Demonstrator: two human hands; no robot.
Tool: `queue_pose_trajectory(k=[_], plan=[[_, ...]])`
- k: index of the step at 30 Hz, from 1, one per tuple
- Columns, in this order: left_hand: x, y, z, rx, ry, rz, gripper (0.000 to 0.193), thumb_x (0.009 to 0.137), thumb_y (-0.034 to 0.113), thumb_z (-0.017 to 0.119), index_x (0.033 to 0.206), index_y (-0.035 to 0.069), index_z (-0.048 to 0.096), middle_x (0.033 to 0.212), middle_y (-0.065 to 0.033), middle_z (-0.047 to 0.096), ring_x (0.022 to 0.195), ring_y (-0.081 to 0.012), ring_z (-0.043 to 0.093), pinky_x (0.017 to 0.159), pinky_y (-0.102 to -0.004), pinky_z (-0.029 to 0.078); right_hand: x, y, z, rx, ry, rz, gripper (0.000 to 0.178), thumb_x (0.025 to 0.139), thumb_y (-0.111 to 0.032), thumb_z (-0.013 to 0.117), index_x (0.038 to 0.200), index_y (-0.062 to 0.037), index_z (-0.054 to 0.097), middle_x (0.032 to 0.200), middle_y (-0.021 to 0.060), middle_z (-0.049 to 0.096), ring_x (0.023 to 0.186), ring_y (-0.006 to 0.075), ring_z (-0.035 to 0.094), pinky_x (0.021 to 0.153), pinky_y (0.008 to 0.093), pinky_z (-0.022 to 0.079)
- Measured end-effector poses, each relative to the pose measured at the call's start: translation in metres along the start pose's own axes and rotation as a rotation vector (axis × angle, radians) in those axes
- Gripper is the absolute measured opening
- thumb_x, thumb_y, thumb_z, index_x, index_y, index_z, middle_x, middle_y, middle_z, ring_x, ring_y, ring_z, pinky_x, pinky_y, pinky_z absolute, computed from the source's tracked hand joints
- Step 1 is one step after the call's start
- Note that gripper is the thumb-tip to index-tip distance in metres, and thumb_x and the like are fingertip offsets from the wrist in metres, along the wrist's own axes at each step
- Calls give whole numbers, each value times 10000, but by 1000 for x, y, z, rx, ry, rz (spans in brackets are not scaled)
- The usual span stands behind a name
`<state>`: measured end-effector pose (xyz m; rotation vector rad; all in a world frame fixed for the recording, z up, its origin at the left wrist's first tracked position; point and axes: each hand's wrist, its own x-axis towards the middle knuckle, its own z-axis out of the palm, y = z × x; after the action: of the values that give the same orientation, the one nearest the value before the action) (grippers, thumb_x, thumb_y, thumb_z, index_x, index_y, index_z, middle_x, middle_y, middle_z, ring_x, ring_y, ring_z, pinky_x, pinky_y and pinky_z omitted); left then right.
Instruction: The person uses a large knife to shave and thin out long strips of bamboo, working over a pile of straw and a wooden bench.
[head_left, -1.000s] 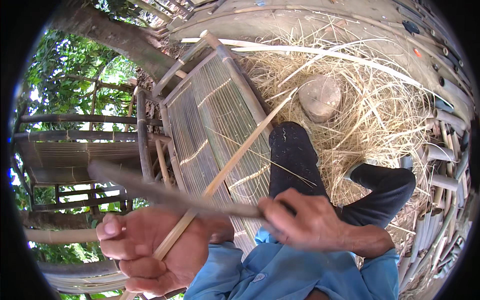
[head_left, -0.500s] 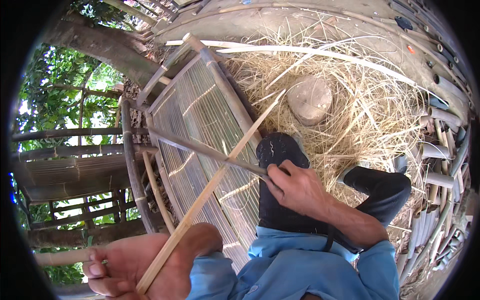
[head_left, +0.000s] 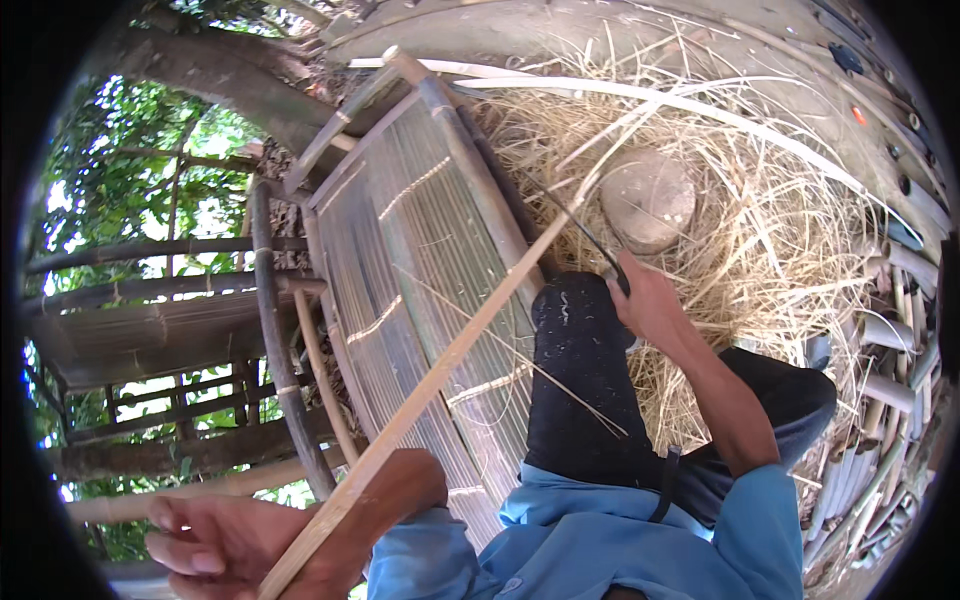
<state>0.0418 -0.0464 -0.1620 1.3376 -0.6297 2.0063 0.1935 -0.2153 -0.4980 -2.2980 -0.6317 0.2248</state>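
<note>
— Your right hand (head_left: 648, 303) clamps a dark, slim metal knife (head_left: 596, 241) near the long tan bamboo strip's (head_left: 430, 385) far end.
— Left hand (head_left: 245, 537) open: unpinned, the strip crossing your forearm (head_left: 408, 482) could twist, deflecting the knife.

Outdoor workshop, pale shavings (head_left: 752, 235)

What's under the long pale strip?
Near its lower end, the strip crosses the left hand by the wrist; farther up, the slatted bench shows beneath. Surfaces directly underneath are covered.
</note>
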Motion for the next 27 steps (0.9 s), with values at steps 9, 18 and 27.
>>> queue_pose_trajectory(k=[9, 18, 27], plan=[[-13, 31, 6, 330, 160, 127, 438, 1047, 257, 545, 685, 141, 327, 587, 30, 219, 571, -145, 317, 723, -366, 412, -149, -173, -89, 199, 153, -519, 246, 843, -96, 666, 1070, -29, 599, 770, 115, 560, 574, 223, 640, 438, 353, 515], [-9, 27, 17, 331, 154, 120, 414, 1010, 264, 608, 703, 141, 359, 584, 35, 202, 600, -153, 373, 746, -354, 428, -106, -122, -44, 148, 233, -379, 240, 839, -137, 685, 1033, -53, 570, 777, 141, 589, 598, 301, 651, 473, 407, 525], [-21, -3, 46, 56, 338, 52, 446, 1053, 465, 482, 733, 154, 472, 592, 63, 299, 508, -101, 339, 517, -287, 360, -25, 82, 47, -58, 44, 97, 236, 954, -225, 573, 1105, -76, 469, 733, 257, 636, 722, 485, 642, 629, 565, 511]])
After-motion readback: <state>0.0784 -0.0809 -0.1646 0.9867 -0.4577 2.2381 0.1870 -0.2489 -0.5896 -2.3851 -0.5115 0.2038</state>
